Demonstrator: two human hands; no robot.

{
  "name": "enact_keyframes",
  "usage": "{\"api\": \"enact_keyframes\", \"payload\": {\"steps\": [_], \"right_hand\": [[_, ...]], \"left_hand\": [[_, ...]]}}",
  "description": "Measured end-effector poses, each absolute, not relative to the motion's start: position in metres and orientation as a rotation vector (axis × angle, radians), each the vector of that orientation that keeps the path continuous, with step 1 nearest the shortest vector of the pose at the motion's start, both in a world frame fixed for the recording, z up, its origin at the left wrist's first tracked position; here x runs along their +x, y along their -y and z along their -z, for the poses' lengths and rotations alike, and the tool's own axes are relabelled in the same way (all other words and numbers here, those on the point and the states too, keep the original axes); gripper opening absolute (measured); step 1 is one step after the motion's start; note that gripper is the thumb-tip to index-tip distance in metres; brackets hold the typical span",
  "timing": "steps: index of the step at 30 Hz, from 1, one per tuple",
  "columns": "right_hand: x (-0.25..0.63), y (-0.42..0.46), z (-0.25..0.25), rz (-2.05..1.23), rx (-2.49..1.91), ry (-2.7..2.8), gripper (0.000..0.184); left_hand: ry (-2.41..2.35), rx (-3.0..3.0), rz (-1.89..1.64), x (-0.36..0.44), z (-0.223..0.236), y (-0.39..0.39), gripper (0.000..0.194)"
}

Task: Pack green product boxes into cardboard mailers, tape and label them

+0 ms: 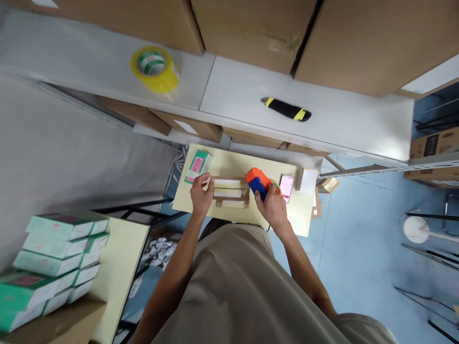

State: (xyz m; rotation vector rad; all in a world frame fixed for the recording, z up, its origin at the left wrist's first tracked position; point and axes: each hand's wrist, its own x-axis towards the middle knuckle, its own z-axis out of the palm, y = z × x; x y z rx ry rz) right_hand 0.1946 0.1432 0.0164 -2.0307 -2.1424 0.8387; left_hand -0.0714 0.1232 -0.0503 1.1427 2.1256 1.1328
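On the cream table [190,203] lies a brown cardboard box [231,185] with pale strips showing between its brown bands. At its left end is my left hand [202,195], fingers curled and thumb against the box's edge. My right hand [274,210] grips an orange and blue tape dispenser [258,182] above the box's right end. Part of a tape roll shows beside my right fingers. Behind my left hand, a green and white box with a pink panel [198,165] rests on the table. A phone with a lit pink screen [286,188] lies right of the dispenser.
A grey shelf [229,91] crosses ahead, bearing a yellow tape roll [155,69], a black and yellow utility knife [287,109] and large cartons [251,28]. Green and white boxes [57,263] are stacked on a side table at lower left. A white box [308,180] stands at the table's right.
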Motion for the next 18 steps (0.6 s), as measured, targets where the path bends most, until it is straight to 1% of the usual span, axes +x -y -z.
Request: {"api": "enact_keyframes", "payload": {"steps": [5, 8, 10, 13, 16, 18], "right_hand": [[0.149, -0.179, -0.081, -0.505, -1.549, 2.054, 0.041], [0.116, -0.225, -0.11, -0.288, -1.428, 2.111, 0.039], [0.096, -0.261, -0.123, -0.151, -1.393, 2.175, 0.037], [0.072, -0.314, -0.13, -0.026, -1.397, 2.261, 0.035], [0.057, -0.351, -0.124, 0.0, -1.444, 2.332, 0.038], [0.052, -0.362, -0.115, -0.025, -1.483, 2.366, 0.042]], "left_hand": [[-1.794, 1.479, -1.562, -0.036, -0.06, -0.161, 0.021], [-1.597, 1.54, -1.684, -0.033, -0.099, -0.189, 0.022], [-1.493, 1.532, -1.672, -0.039, -0.109, -0.207, 0.026], [-1.384, 1.543, -1.578, -0.049, -0.11, -0.223, 0.038], [-1.362, 1.574, -1.464, -0.059, -0.099, -0.22, 0.042], [-1.418, 1.548, -1.362, -0.068, -0.083, -0.211, 0.043]]}}
